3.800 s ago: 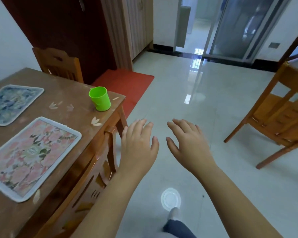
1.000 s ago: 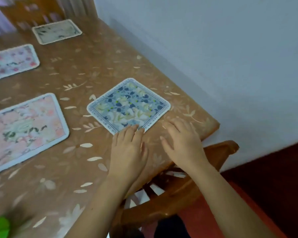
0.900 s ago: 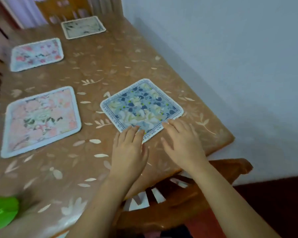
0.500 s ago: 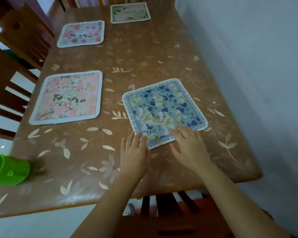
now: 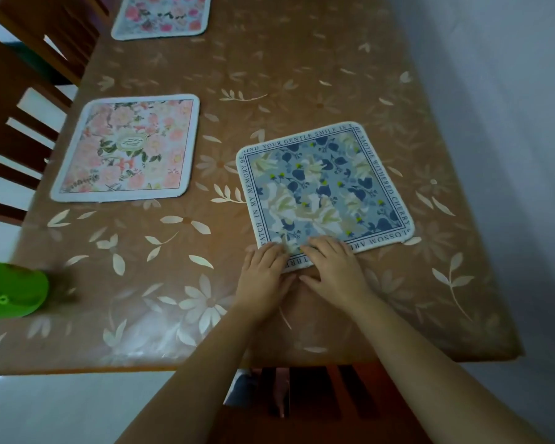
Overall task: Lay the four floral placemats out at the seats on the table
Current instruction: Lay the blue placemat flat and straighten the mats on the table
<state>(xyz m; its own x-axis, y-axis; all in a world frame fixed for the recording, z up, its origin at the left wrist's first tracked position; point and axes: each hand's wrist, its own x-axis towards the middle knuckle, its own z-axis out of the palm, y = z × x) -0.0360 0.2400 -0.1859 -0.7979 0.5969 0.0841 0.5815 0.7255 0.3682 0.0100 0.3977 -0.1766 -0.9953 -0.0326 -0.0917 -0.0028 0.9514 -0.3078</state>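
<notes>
Brown and shiny, the long wooden table with the pale flower-print cover (image 5: 302,75) runs away from the person, with its right side close to a plain grey wall (image 5: 510,123). Its near edge sits just in front of the arms, and a dark wooden chair (image 5: 302,398) is tucked under there. More dark wooden chairs (image 5: 20,100) stand along the left side.

Near the right corner lies the square blue placemat with white flowers and a border of printed words (image 5: 326,193). It is turned a little, so its sides do not line up with the table edge. The left hand (image 5: 263,277) and the right hand (image 5: 335,270) lie flat with fingers spread, not gripping anything. Their fingertips press on the near edge of the blue mat, and that edge looks a little lifted or rumpled between them, though it is hard to be sure.

Left of it, well apart, is a square pink rose placemat with a white rim (image 5: 127,149). Farther up is another pink flower placemat (image 5: 162,16), cut off by the top. A bright green plastic cup (image 5: 12,291) sits blurred at the left edge. Bare table lies all around the blue mat.
</notes>
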